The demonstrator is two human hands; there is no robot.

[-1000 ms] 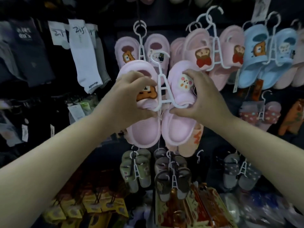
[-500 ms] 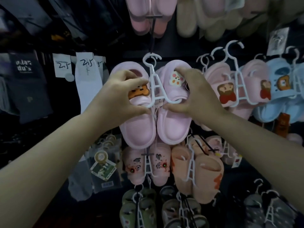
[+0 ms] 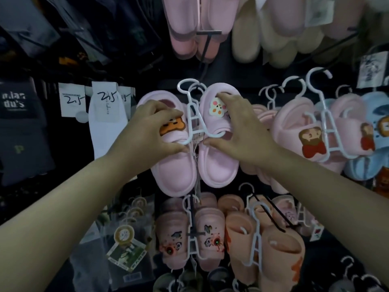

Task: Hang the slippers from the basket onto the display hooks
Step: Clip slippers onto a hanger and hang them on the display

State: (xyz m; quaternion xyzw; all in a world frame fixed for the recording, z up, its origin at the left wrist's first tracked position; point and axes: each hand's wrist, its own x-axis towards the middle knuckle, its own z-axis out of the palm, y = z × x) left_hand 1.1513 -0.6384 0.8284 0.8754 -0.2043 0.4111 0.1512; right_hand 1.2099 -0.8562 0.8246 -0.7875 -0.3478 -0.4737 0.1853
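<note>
A pair of pink slippers (image 3: 176,175) is clipped on a white plastic hanger (image 3: 194,121) at the middle of the display wall. My left hand (image 3: 147,131) grips the left slipper over its orange bear charm (image 3: 172,128). The right slipper, with a white animal charm (image 3: 216,107), is gripped by my right hand (image 3: 237,131). The hanger's hook top (image 3: 186,86) sits at a dark display hook (image 3: 203,74); whether it hangs on it I cannot tell. No basket is in view.
More pink slipper pairs hang at right (image 3: 305,131), blue ones at the far right (image 3: 379,127). Peach and pink pairs hang below (image 3: 210,239). Pink and beige slippers hang above (image 3: 189,28). White and dark socks (image 3: 105,119) hang at left.
Both hands have lifted the pink pair upward, from in front of another hanging pair to the level of the display hook. The camera has tilted up with them.
</note>
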